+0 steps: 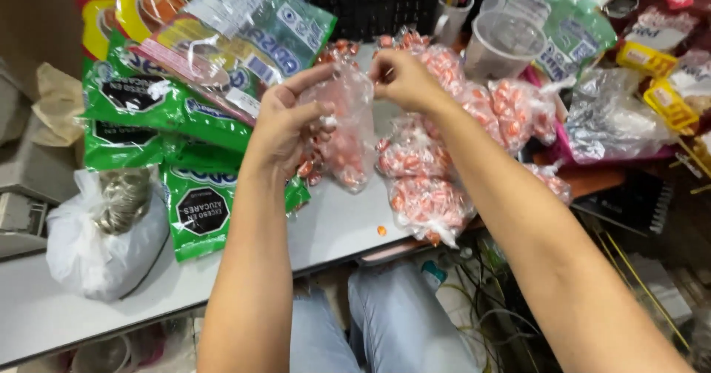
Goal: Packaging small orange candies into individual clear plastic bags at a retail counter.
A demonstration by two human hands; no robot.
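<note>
Fingers [315,84] of the left hand [285,125] curl closed around the upper side of a small clear bag of orange-and-white candies [348,140], while the right hand [404,80] pinches the bag's mouth from 1 o'clock, thumb and forefinger shut on the thin plastic. The bag hangs between the 2 hands just above the grey desk [333,225], its filled bottom sagging toward 6 o'clock.

By the look of it, the step in hand is closing the bag: the neck is gathered and pulled taut, and the contents are already inside. A next move would call for twisting or knotting that neck, with the left hand holding the load steady so no candy slips out; the plastic is flimsy, so a gentle pull seems wise.

At 3 o'clock from the held bag lies a pile of filled candy bags [429,195], touching one another. 1 loose candy [381,231] sits on the desk at 5 o'clock. At 9 o'clock green snack packets [196,210] overlap in a heap, and beyond them at 8 o'clock a white plastic bag [89,254] rests on the desk. An empty clear plastic cup [500,47] stands at 2 o'clock, near the pile.
</note>
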